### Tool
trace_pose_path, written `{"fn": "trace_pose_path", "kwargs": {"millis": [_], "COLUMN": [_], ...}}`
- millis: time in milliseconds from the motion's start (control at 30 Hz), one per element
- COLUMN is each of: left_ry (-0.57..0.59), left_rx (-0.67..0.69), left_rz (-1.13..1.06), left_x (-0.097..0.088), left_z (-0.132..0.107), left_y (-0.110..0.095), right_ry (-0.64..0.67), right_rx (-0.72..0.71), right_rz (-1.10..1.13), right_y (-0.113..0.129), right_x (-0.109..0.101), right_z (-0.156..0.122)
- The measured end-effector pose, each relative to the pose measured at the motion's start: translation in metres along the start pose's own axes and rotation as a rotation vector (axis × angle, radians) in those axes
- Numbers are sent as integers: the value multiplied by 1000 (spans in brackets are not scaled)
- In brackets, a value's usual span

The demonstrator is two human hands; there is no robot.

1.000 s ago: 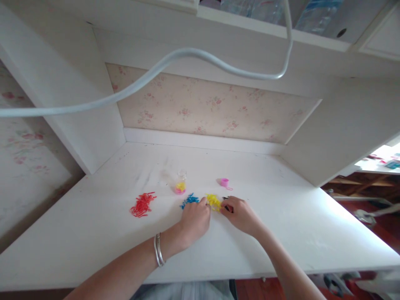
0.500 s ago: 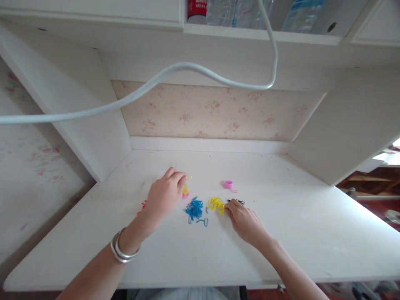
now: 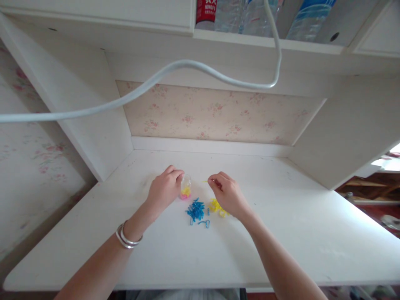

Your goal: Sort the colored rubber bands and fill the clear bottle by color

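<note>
My left hand (image 3: pixel 165 187) is closed around the side of a small clear jar (image 3: pixel 186 183), which stands on the white desktop with yellow and pink pieces at its bottom. To the right of the jar, my right hand (image 3: pixel 226 193) pinches a thin yellow rubber band (image 3: pixel 205 181), its end poking out toward the jar's upper part. Between and below the hands lies a heap of blue rubber bands (image 3: pixel 196 209), a few of them loose at its edge. A pile of yellow rubber bands (image 3: pixel 215 206) sits partly under my right hand.
A white cable (image 3: pixel 187 63) runs across the upper view in front of the desk. Plastic bottles (image 3: pixel 259 18) stand on the shelf above. White side panels (image 3: pixel 353 125) and a flowered back wall (image 3: pixel 200 112) enclose the white desktop (image 3: pixel 175 254).
My right hand has moved up and left from the yellow pile, now with a yellow rubber band between its fingers. It hides the pink cap and black bands. The view has tilted slightly.
</note>
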State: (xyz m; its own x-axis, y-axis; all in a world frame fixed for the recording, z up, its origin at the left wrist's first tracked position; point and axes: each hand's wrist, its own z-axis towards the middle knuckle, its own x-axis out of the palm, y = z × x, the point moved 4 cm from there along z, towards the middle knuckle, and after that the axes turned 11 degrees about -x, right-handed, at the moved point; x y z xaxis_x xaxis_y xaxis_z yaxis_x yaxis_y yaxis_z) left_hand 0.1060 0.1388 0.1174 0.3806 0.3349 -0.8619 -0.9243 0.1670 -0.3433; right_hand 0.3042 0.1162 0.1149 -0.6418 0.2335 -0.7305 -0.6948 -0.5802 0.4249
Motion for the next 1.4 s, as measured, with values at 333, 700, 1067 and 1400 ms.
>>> {"fn": "trace_pose_path", "kwargs": {"millis": [333,700,1067,1400], "left_ry": [122,436,435,416], "left_rx": [11,251,357,361], "left_rz": [-51,62,80,99], "left_x": [8,95,114,113], "left_z": [-53,-78,-74,-74], "left_y": [-8,-64,-97,-100], "right_ry": [181,255,515,543], "right_rx": [-123,97,245,204], "right_rz": [-133,-185,-298,-410], "right_y": [27,-33,-67,-68], "right_x": [37,3,11,18], "right_z": [49,-13,-94,-89]}}
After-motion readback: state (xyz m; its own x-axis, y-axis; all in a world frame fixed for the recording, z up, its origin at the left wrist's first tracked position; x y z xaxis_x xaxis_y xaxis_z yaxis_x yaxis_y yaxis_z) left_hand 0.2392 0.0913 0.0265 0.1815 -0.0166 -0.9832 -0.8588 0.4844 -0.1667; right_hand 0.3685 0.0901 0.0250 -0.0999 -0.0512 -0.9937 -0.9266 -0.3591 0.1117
